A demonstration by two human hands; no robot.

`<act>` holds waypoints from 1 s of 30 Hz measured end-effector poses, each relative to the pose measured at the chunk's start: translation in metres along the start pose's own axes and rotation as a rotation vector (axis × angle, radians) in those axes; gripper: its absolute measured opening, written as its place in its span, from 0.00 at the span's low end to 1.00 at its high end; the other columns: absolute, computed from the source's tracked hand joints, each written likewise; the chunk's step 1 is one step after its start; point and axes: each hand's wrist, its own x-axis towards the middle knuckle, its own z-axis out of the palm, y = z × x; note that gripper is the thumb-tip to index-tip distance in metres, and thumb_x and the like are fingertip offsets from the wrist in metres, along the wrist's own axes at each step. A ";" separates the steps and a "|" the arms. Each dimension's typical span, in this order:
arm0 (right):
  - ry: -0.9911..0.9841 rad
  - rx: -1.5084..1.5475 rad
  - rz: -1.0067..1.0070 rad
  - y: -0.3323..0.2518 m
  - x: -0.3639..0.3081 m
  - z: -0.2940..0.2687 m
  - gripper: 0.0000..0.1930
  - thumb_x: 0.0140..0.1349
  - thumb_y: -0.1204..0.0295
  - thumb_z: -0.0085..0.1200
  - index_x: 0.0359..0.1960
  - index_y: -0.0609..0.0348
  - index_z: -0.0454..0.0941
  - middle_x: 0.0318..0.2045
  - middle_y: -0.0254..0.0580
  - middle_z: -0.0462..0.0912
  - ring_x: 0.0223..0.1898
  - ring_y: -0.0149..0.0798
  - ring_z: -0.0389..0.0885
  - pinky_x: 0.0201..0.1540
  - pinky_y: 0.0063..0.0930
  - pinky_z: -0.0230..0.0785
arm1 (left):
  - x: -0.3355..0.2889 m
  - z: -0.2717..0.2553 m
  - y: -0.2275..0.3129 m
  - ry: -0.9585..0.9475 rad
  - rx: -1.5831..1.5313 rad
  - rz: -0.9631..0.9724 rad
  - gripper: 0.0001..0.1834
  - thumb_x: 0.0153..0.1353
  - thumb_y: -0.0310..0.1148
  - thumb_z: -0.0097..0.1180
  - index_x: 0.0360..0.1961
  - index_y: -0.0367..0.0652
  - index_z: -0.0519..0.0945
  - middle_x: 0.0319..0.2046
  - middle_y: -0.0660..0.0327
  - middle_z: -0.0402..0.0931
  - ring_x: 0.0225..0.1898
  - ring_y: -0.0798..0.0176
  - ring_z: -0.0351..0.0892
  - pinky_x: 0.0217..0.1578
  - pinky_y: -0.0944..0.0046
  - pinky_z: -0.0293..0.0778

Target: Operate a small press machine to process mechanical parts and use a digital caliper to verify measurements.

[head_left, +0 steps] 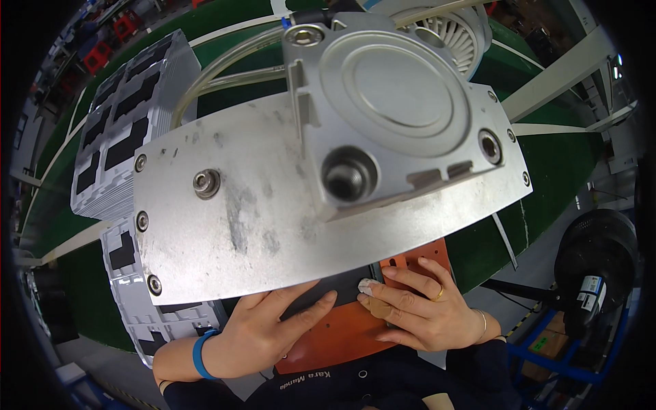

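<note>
A large grey metal plate (273,219) of a press machine fills the middle of the head view, with a round-lidded cylinder block (389,102) bolted on top. Below its near edge lies an orange-brown board (342,335) carrying a dark flat part (345,285). My left hand (263,335), with a blue wristband, lies flat with its fingers spread on the dark part and the board. My right hand (420,307), wearing a ring and a taped fingertip, presses on the board's right side, fingers pointing left. Most of the part is hidden under the plate.
Grey trays (130,130) with black rectangular pieces stand at the left, one more (137,301) lower down. Clear hoses (219,68) curve behind the plate over a green conveyor belt (560,164). A black fan (598,253) and blue frame (547,342) stand at the right.
</note>
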 end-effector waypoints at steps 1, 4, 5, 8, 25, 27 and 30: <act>-0.001 0.002 0.003 0.000 0.000 0.000 0.21 0.58 0.53 0.65 0.50 0.47 0.85 0.65 0.30 0.74 0.68 0.37 0.66 0.72 0.45 0.49 | 0.000 0.000 -0.001 -0.009 -0.011 0.001 0.23 0.46 0.23 0.72 0.47 0.47 0.89 0.54 0.52 0.78 0.50 0.53 0.72 0.50 0.59 0.73; 0.007 -0.003 -0.010 0.001 -0.001 0.002 0.21 0.58 0.52 0.65 0.49 0.46 0.85 0.65 0.29 0.74 0.68 0.37 0.67 0.72 0.45 0.48 | -0.001 0.000 -0.002 -0.031 -0.037 -0.012 0.23 0.46 0.24 0.72 0.47 0.47 0.89 0.55 0.52 0.78 0.53 0.51 0.73 0.54 0.58 0.73; 0.008 -0.002 -0.010 0.002 -0.001 0.003 0.21 0.57 0.52 0.65 0.49 0.46 0.85 0.65 0.29 0.74 0.68 0.37 0.66 0.72 0.45 0.48 | -0.002 0.000 -0.002 -0.039 -0.044 -0.019 0.23 0.46 0.24 0.72 0.48 0.47 0.89 0.55 0.52 0.78 0.54 0.50 0.73 0.55 0.58 0.73; 0.009 0.001 -0.008 0.003 -0.002 0.004 0.21 0.57 0.51 0.65 0.49 0.46 0.85 0.65 0.28 0.74 0.68 0.36 0.66 0.73 0.45 0.48 | -0.001 -0.001 -0.003 -0.052 -0.041 -0.010 0.23 0.46 0.24 0.72 0.48 0.46 0.89 0.55 0.51 0.77 0.55 0.49 0.74 0.56 0.58 0.74; 0.032 -0.011 0.003 -0.003 0.001 -0.001 0.25 0.60 0.55 0.64 0.56 0.50 0.81 0.64 0.31 0.74 0.66 0.37 0.67 0.69 0.42 0.55 | -0.001 0.000 0.003 0.036 -0.067 0.000 0.22 0.46 0.22 0.65 0.47 0.43 0.88 0.54 0.49 0.77 0.54 0.50 0.74 0.54 0.55 0.73; 0.049 0.012 -0.007 -0.003 0.001 -0.001 0.24 0.60 0.56 0.64 0.56 0.51 0.81 0.64 0.32 0.74 0.66 0.38 0.67 0.68 0.42 0.56 | 0.001 -0.001 0.006 0.050 -0.096 -0.025 0.18 0.48 0.22 0.67 0.43 0.44 0.87 0.55 0.51 0.77 0.51 0.50 0.74 0.51 0.55 0.72; 0.114 0.102 -0.053 0.007 -0.004 0.001 0.24 0.60 0.58 0.64 0.57 0.51 0.80 0.65 0.35 0.74 0.67 0.41 0.67 0.68 0.42 0.57 | 0.005 -0.006 0.007 0.043 -0.181 -0.097 0.11 0.52 0.23 0.68 0.38 0.43 0.85 0.55 0.53 0.77 0.48 0.49 0.72 0.50 0.55 0.71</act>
